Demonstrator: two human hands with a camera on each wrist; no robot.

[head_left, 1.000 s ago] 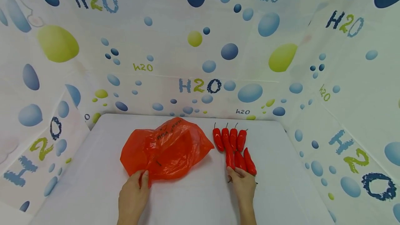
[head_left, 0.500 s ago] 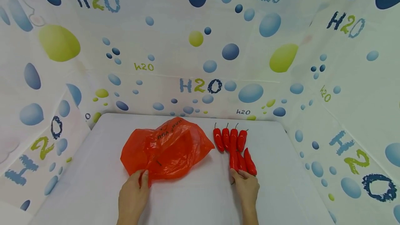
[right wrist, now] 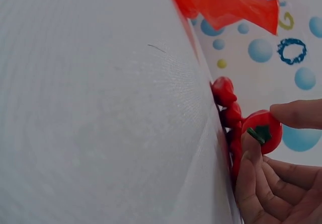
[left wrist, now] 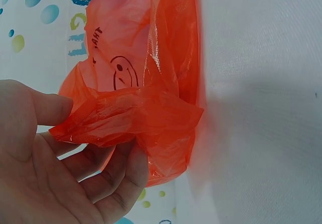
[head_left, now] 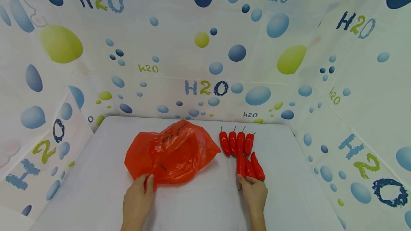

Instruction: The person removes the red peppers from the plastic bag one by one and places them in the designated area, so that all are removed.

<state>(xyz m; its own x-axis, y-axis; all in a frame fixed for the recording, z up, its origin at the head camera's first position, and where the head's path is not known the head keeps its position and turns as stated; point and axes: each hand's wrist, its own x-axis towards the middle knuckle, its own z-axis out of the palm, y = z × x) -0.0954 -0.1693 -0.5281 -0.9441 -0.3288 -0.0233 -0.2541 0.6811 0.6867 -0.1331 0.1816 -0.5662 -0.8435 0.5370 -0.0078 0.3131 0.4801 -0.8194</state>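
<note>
An orange-red plastic bag [head_left: 179, 159] with dark print lies crumpled on the left half of the table. My left hand [head_left: 138, 199] pinches its near edge between thumb and fingers; in the left wrist view a fold of the bag [left wrist: 126, 116] hangs over those fingers. On the right, my right hand [head_left: 254, 192] pinches the stem end of a red chili pepper [head_left: 240, 167], whose tip points away toward the back row. Its green stem shows in the right wrist view beside the fingertips [right wrist: 251, 146]. Other red chili peppers [head_left: 224, 144] lie close around it, partly overlapped.
The white table [head_left: 199, 209] ends at a back edge just beyond the peppers and bag. A white sheet [head_left: 173, 35] with blue and green spots and "H2O" lettering surrounds it at the back and sides.
My right hand has shifted slightly right with the chili pepper, which now lines up with the third pepper of the back row instead of the second. Left hand and bag look unchanged.
</note>
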